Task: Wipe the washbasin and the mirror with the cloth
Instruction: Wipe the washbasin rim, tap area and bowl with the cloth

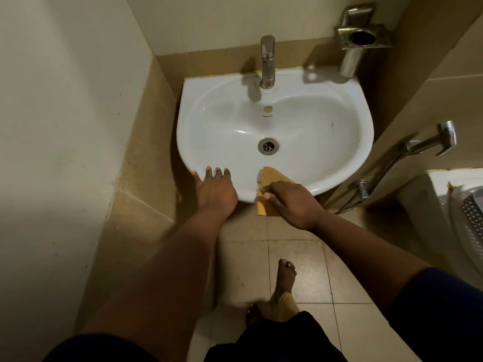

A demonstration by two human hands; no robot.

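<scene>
Washbasin [313, 121], glossy oval: left hand [215, 190] flat, right hand [290, 202] gripping folded cloth [271, 176].

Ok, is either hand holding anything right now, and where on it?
The right hand grips the orange cloth around its middle, against the front rim of the washbasin. The left hand holds nothing; its fingers rest flat on the rim.

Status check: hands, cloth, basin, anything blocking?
Left hand flat on washbasin front rim. Right hand grips cloth on same rim. Mirror not in view. Nothing blocking.
</scene>
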